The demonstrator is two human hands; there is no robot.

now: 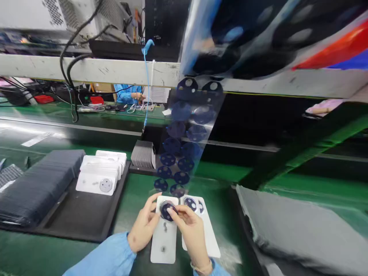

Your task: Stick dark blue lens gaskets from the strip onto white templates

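A white panel lies on the green bench, with a dark round film piece over the circle near its top. My right hand pinches the right edge of that dark piece. Curled at the panel's upper left edge, my left hand steadies it with thumb and fingertips. Another white panel lies to the right, partly under my right hand, with a dark ring at its top. Above the hands hangs a clear strip bearing several dark round pieces.
At the left, a black tray holds a stack of dark sheets and overlapping white panels. Grey pieces stand in a row behind. A grey cloth-like cover lies at the right. Beyond the shelf beam, a person's blue sleeve shows.
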